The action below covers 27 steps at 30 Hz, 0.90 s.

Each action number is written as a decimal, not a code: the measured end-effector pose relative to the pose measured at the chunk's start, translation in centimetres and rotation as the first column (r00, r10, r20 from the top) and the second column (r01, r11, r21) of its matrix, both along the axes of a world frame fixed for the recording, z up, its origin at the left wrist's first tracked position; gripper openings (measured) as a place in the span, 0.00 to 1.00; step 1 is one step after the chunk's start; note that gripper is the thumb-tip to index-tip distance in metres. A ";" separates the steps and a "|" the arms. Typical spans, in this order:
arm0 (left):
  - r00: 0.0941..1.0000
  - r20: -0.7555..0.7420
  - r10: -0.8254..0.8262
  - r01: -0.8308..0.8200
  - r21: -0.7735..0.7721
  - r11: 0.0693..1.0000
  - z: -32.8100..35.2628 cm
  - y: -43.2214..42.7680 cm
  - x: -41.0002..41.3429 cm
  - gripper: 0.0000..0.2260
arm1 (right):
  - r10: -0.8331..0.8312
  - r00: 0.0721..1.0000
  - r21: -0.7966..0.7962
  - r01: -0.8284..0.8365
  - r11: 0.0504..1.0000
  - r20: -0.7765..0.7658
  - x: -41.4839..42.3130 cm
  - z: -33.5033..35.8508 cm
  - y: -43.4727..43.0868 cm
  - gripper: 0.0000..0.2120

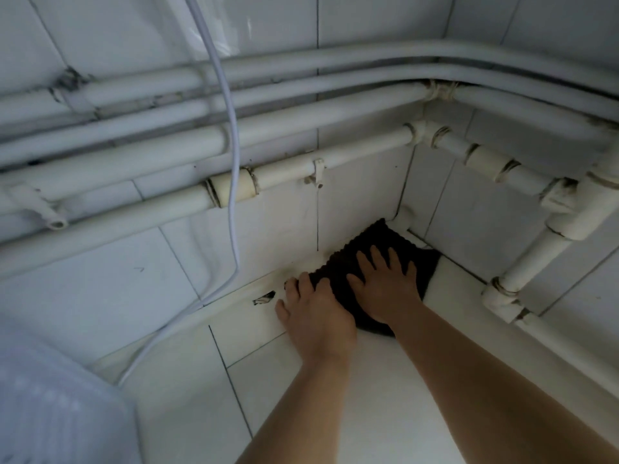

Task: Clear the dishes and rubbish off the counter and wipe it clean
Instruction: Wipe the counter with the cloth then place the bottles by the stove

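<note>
A dark brown ribbed cloth (375, 244) lies flat in the far corner of the white tiled counter (368, 396). My right hand (382, 286) presses on it with fingers spread and straight. My left hand (313, 316) rests beside it on the cloth's left edge, fingers extended toward the wall joint. The near part of the cloth is hidden under both hands.
White pipes (301, 152) run along the tiled walls above the corner and down the right side (536, 256). A white cable (231, 182) hangs down to the counter at left. A translucent plastic object (50, 403) sits at the lower left. A small chipped hole (264, 298) marks the wall joint.
</note>
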State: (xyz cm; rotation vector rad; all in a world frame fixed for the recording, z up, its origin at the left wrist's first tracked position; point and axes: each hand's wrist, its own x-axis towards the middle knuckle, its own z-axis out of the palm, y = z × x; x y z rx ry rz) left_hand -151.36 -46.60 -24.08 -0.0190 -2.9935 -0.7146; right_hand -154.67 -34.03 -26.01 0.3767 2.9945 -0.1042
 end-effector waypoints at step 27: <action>0.959 0.230 0.168 -0.111 -0.241 0.964 2.8 -6.4 12.7 0.21 | 0.251 0.963 -0.086 -0.243 0.966 0.098 11.6 1.5 -10.7 0.29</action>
